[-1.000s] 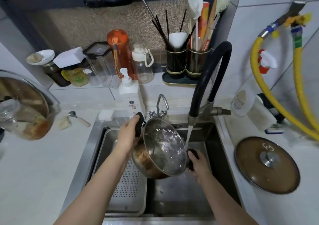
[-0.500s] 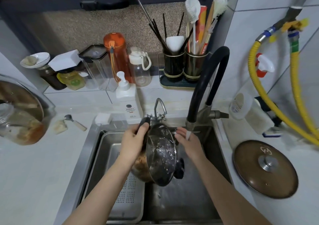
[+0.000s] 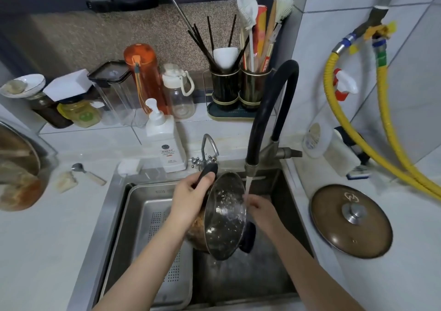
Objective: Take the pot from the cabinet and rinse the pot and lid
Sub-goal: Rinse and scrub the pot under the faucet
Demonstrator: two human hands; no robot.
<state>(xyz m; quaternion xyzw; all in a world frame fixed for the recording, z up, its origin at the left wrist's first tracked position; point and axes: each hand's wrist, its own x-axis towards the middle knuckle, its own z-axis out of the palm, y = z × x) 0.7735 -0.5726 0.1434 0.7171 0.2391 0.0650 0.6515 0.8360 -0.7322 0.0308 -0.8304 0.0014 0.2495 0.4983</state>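
1. Pot [image 3: 225, 215] hangs over the sink [image 3: 238, 284], tipped on its side, mouth facing right toward the running water. Its axis from base to mouth runs roughly left to right, base leaning over the strainer tray [image 3: 152, 234]. Droplets show on the inner wall.
2. Left hand [image 3: 191, 199] sits left of the pot, fingers curled round the upper black handle [image 3: 208, 171]. It looks to carry the whole weight.
3. Right hand [image 3: 259, 207] is just right of the pot's mouth, under the water stream [image 3: 248, 184] from the black tap [image 3: 269, 110]. Fingers bent near the rim; cannot tell whether they pinch the rim or only catch water. The lower handle [image 3: 248, 239] hangs free below the wrist.
4. Key relation: the stream falls just beside the rim, on its right, not clearly into the pot. Judgement: the left hand is the nearer and controlling one; a small shift right or tilt of the mouth upward would bring water inside.
5. Lid [image 3: 350, 220] lies on the counter [image 3: 405, 275], well right of the sink, knob up. Right hand is the nearer one to it. Judgement: lid not yet rinsed.
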